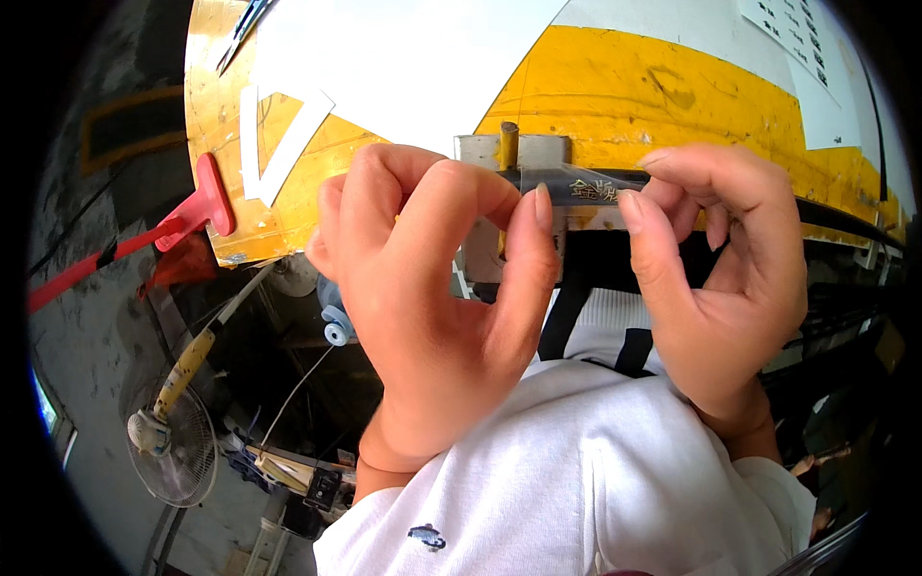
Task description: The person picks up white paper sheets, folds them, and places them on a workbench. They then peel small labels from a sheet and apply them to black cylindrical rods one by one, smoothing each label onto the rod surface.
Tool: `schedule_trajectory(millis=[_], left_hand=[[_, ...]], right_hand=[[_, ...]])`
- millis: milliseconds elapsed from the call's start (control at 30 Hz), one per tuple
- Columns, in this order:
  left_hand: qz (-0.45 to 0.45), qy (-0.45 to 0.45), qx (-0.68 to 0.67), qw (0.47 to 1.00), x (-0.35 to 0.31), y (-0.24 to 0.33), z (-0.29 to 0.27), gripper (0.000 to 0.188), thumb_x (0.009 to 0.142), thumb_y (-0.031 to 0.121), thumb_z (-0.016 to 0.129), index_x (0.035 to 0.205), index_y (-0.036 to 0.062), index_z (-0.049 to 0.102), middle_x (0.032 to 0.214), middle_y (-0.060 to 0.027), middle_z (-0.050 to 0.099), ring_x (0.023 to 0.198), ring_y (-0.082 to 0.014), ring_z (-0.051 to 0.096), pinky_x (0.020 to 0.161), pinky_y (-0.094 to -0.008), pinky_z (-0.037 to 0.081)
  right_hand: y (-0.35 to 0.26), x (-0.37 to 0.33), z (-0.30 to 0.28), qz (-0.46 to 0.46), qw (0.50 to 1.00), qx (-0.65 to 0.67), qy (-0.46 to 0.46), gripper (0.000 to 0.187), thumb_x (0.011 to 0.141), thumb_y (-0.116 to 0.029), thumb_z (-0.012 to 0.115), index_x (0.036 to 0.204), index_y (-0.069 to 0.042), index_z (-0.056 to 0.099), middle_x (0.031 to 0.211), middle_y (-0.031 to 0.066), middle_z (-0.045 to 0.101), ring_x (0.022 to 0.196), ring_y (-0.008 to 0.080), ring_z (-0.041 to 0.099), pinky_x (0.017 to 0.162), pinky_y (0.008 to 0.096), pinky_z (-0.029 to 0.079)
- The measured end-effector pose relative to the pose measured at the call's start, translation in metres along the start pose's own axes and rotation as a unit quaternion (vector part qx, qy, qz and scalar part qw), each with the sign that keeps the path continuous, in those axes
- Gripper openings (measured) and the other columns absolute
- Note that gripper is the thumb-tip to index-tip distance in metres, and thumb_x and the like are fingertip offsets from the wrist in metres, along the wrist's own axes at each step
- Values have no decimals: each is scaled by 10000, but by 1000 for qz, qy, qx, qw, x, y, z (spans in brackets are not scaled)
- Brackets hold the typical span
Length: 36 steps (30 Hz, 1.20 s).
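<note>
A small clear film strip [557, 180] is stretched between my two hands, with gold-coloured lettering showing at its middle against the dark edge behind. My left hand [432, 288] pinches the strip's left end between thumb and forefinger. The right end is pinched by my right hand [720, 269], whose other fingers curl loosely. Just behind the strip, at the table's near edge, sits a metal bracket [471, 149] with a yellow-painted pin [508, 146]. My left fingers partly cover the bracket.
On the worn yellow table [663, 96] lie a large white sheet [403, 58], cut white strips [293, 144], scissors [240, 38] and a printed sheet [826, 106] at far right. A red T-shaped handle [206, 206] juts up at left. A fan [173, 442] stands below it.
</note>
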<state>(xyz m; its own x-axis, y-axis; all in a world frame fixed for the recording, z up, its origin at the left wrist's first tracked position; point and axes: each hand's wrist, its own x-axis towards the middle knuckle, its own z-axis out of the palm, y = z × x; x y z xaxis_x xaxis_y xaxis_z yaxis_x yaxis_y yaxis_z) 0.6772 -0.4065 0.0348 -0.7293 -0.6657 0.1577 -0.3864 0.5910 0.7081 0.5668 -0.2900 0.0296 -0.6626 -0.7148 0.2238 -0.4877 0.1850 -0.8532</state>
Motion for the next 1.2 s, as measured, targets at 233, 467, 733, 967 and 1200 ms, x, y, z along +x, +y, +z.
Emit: schedule_trajectory(millis=[233,467,733,967,1200], left_hand=[[6,-15,33,999,5,4,4,184,719,-61,631,696,-14,455,700,-46,440,701,-156,427,676,-252,331],[-35,-11,-36,999,8,5,8,220,699,-74,608,683,-9,398,689,-36,376,674,-139,371,647,-240,296],[-57,-21,-34,998,10,7,8,221,695,-76,591,681,-5,382,687,-31,349,669,-140,347,637,-243,275],[-44,-21,-49,998,10,4,9,225,693,-73,596,677,-1,383,688,-31,347,671,-141,341,632,-249,262],[-55,-17,-46,997,9,5,9,219,691,-67,600,674,2,393,688,-31,353,674,-146,345,638,-252,268]], right_hand=[[4,2,-1,3,999,-33,-20,359,739,125,672,1050,-22,567,791,-14,570,653,44,433,616,188,295],[1,5,1,21,999,-36,-22,425,721,121,692,1090,-27,544,787,-18,578,652,38,433,620,184,295],[-2,7,3,29,998,-42,-25,455,703,131,693,1097,-31,534,776,-24,569,639,32,422,612,179,285],[3,5,7,-18,998,-54,5,468,698,135,691,1103,-35,529,766,-29,558,626,28,414,601,175,280],[-4,7,3,36,997,-63,-25,469,697,134,692,1105,-37,534,779,-26,564,630,28,417,599,175,283]])
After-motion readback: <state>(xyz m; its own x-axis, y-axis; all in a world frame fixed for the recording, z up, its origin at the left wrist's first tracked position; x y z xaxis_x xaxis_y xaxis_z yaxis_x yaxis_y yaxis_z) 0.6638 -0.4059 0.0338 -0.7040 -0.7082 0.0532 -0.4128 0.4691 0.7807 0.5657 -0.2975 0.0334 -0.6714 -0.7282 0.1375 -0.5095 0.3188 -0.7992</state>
